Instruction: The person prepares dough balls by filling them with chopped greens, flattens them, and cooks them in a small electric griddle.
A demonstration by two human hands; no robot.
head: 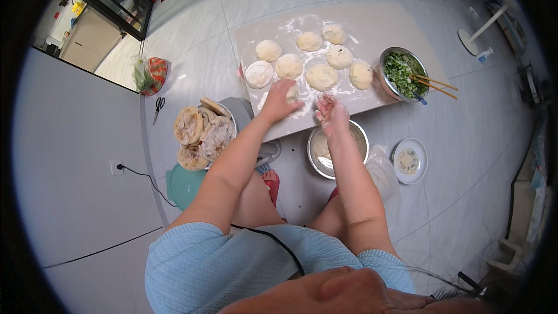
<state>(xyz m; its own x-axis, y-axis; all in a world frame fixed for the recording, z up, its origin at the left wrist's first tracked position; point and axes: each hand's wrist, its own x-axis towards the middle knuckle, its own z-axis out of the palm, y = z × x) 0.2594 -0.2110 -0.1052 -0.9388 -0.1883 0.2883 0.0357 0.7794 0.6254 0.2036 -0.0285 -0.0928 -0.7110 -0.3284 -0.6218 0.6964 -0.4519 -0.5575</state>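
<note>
On a low table (370, 22) dusted with flour lie several round pieces of dough, among them a floured one (259, 74) at the left and a flattened one (321, 77) in the middle. My left hand (281, 104) is near the front edge, curled around a small piece of dough (292, 93) that its fingers partly hide. Flour coats my right hand (331, 111), whose fingers are spread above the table's front edge and hold nothing. Just beneath my right forearm, a metal bowl (314, 150) with pale dough stands on the floor.
At the table's right stands a metal bowl of chopped greens (399, 69) with wooden chopsticks (436, 83). Cooked flatbreads (188, 125) are piled at the left, near a teal lid (185, 185) and scissors (159, 107). A white plate (421, 152) lies on the floor beside a plastic bag (386, 179).
</note>
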